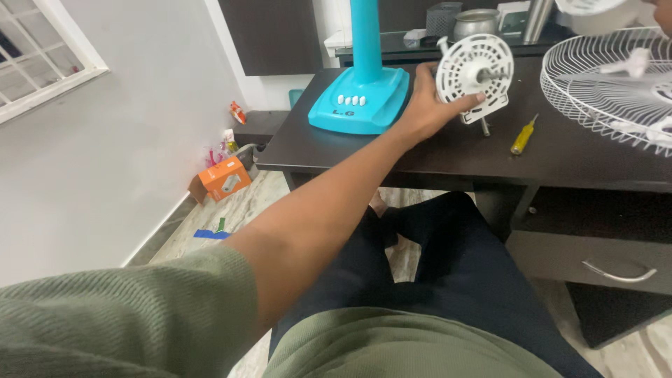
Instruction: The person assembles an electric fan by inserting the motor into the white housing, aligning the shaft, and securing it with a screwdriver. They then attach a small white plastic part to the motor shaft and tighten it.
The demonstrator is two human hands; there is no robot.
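Note:
My left hand [427, 101] reaches out over the dark desk [420, 157] and grips a white round slotted fan part [474, 68], which has a metal shaft at its centre. The thumb lies along the part's lower rim and the fingers are behind it. The part stands upright on the desk, just right of a teal fan base [358, 99] with a teal pole. At the top right corner a sliver of what may be my right hand [663, 12] shows beside a white fan piece [591, 8]; its grip is hidden.
A yellow-handled screwdriver [523, 135] lies on the desk right of the part. A white wire fan guard [616, 84] rests at the desk's right. A drawer [595, 262] sits below. An orange box [224, 178] is on the floor; a metal pot [476, 21] stands behind.

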